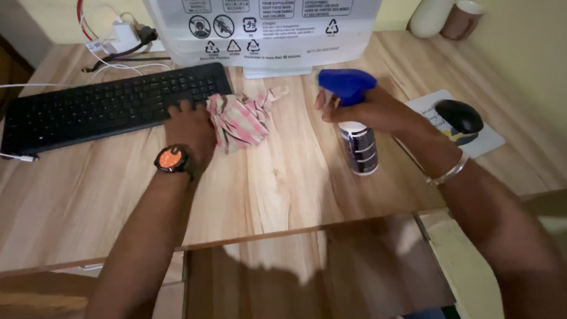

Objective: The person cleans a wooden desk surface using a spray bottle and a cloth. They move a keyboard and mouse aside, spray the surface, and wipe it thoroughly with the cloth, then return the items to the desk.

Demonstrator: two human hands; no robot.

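**Cloth and spray bottle on the wooden desk**

We cannot see our left hand's fingertips; they lie pressed flat on the pink checked cloth, bunched just beside the black keyboard, whose left end is cut off. Our right hand is wrapped around the neck of the spray bottle, hiding it; only the blue trigger head and the labelled body show. What the bottle contains we cannot tell. A black mouse sits on its pad to the right.
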